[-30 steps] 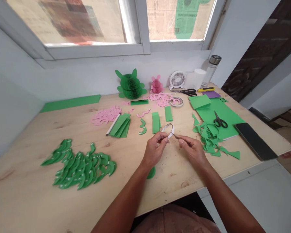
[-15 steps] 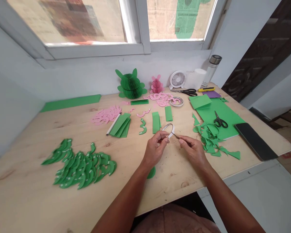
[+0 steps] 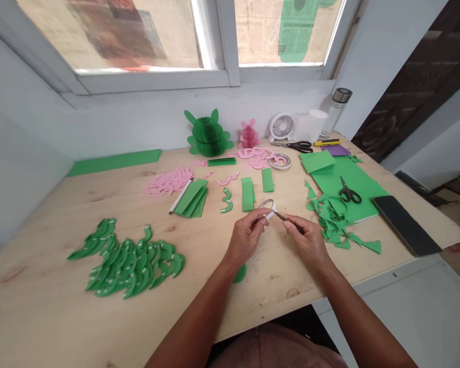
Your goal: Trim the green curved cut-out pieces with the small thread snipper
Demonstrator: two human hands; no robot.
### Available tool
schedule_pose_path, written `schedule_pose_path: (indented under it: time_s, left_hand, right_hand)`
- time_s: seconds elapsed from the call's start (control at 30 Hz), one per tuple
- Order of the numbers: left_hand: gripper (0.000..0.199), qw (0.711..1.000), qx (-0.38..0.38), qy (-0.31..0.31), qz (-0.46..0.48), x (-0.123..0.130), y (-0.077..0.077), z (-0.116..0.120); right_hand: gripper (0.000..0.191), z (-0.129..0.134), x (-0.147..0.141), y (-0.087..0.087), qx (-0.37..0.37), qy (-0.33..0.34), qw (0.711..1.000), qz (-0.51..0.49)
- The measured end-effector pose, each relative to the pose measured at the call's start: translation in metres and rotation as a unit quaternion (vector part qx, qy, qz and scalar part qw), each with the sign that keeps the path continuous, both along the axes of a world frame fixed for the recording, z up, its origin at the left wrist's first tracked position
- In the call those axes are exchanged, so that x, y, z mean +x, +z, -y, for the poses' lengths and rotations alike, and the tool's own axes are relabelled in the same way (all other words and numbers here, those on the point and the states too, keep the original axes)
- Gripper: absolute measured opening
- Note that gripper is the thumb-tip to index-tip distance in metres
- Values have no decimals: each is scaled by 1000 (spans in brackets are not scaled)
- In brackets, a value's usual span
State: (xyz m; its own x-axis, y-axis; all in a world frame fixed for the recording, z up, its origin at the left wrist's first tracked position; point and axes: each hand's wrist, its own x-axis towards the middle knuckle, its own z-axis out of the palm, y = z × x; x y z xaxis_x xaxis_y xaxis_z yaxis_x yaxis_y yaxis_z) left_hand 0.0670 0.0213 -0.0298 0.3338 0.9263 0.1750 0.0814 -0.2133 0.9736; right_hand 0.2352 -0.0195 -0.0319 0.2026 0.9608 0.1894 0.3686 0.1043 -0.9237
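Daylight came through the white-framed, paper-backed window (image 3: 157,79), above a plain white wall (image 3: 138,120); below it stood a pale wooden table (image 3: 46,220), with dark carved woodwork (image 3: 410,71) off right.

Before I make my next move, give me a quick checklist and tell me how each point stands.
1. Left hand gripping the tape roll: ok.
2. Right hand holding the thin dark tool, tip at the roll: ok.
3. Tape end lifted free: cannot tell, too small.
4. Small scissors out of the way: ok, lying on the green sheet.
5. Phone well back from the edge of the table: not ok, its near corner is at the edge.
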Motion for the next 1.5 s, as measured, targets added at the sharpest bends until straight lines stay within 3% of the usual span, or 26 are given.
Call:
schedule_pose_path:
  time_s: [0.4, 0.57, 0.8, 1.5]
  left_hand:
    - [31, 1000, -3, -21, -10, -3, -1, -1]
    - [31, 998, -44, -34, 13, -3, -2, 0]
    - [32, 994, -80, -29, 62, -1, -1, 0]
    - [26, 990, -114, -13, 82, 2, 5, 1]
  right_hand:
    - [27, 1, 0, 0, 14, 3, 1000, 19]
    - [27, 1, 0, -1, 17, -8, 999, 27]
    - [27, 1, 0, -1, 18, -3, 1000, 23]
    - [27, 3, -1, 2, 15, -25, 998, 56]
